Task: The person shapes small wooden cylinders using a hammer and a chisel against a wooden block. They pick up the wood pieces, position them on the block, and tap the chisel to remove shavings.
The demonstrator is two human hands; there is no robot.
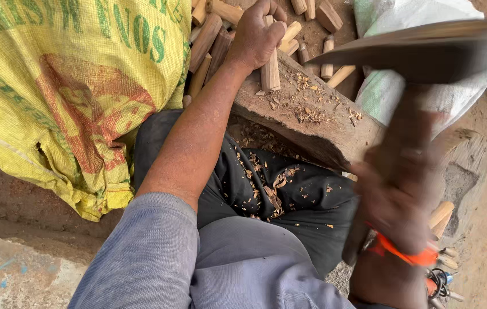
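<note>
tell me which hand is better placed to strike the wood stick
Right. The right hand grips the raised blade above the block, probably mid-swing; the left hand holds the stick upright.

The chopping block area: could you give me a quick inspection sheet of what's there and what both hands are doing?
Surface: rough wooden block, strewn with chips and shavings, over bare earth.
Job's things: short wood piece held upright on the block; blade tool, motion-blurred, raised over the block.
Clutter: pile of cut wood pieces behind the block; more pieces at lower right; shavings on the dark cloth over the lap.
Grippers: left hand gripping the wood piece; right hand, blurred, closed on the tool's handle, orange band at the wrist.
Cables: nothing seen.
Surroundings: yellow woven sack at left; white sack at upper right.
</note>
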